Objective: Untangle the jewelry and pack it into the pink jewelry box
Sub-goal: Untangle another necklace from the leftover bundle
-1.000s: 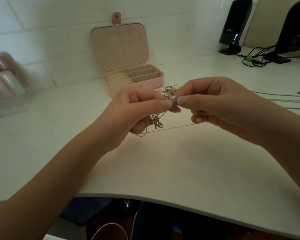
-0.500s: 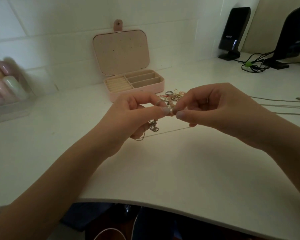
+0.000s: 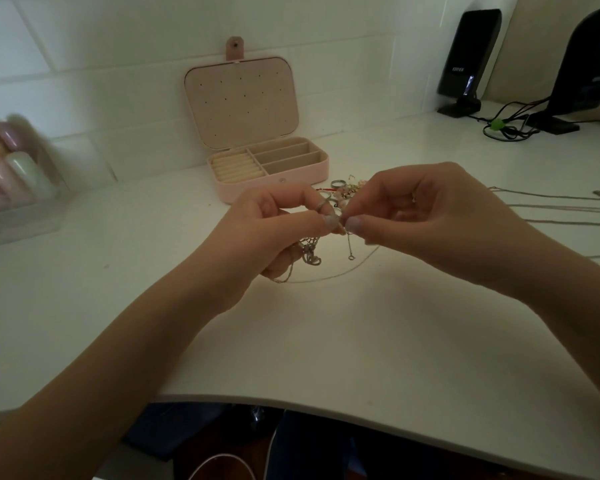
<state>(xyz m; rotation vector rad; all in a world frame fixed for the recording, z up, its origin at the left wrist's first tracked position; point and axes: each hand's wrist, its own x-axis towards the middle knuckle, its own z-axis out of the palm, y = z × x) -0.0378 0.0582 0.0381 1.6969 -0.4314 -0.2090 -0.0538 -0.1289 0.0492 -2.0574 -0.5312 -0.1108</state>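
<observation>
— Silver, mostly: a thin tangled silver chain hangs between both hands, just above the white counter.

— How does each grip stand?

— The left hand has thumb and forefinger pressed together on the chain, with the knotted bunch dangling under its palm. The right hand pinches the same chain right beside it; the two thumbnails almost touch. A short free end with a small clasp ring drops below the right fingers.

— And the way the strand runs?

— From the knot a loose length curves down and rightward along the counter, passing under the right hand. So the tangle sits on the left side and the free end on the right; I judge the right hand is the one to draw outward.

— The box?

— The open pink jewelry box with cream compartments stands beyond the hands, against the wall, nearer the left one. A small heap of rings and beaded pieces lies between.
</observation>
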